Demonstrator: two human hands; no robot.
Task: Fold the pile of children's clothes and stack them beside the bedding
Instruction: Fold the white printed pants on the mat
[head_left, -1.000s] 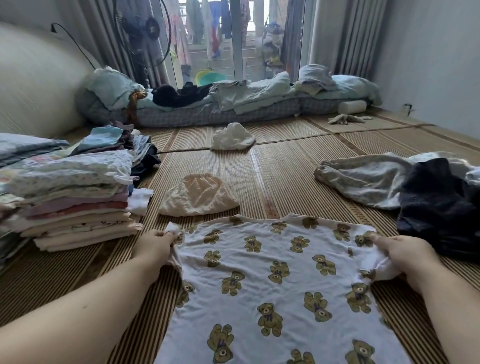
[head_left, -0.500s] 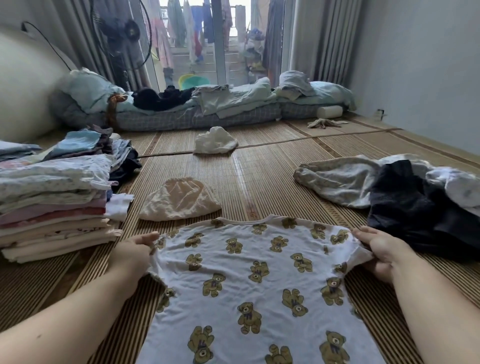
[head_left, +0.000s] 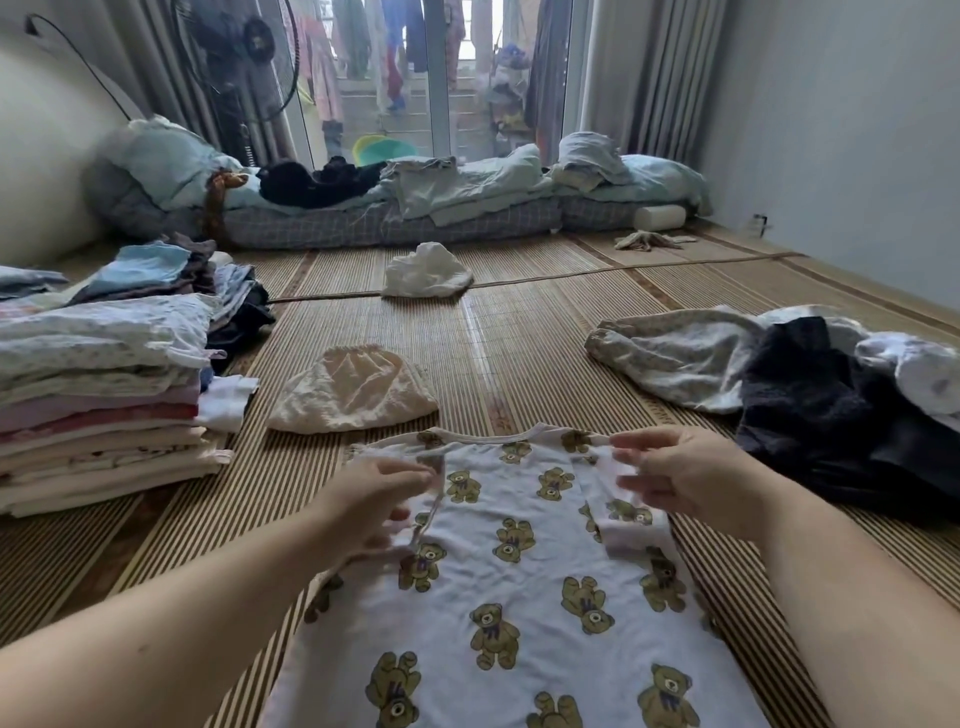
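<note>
White bear-print shirt (head_left: 519, 571) flat on the woven floor mat (head_left: 519, 338), sleeves turned inward, right hand (head_left: 691, 478) with fingers pinching the right sleeve fold, left hand (head_left: 374, 499) at the left fold (blurred, grip unclear), folded stack (head_left: 104, 415) to the left.

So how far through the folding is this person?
Done: a stack of folded clothes at the left. In hand: the left hand and right hand pinch the sleeves of the bear-print shirt, turned inward. Remaining: the cream shorts, a white garment and the loose pile at the right lie unfolded.
</note>
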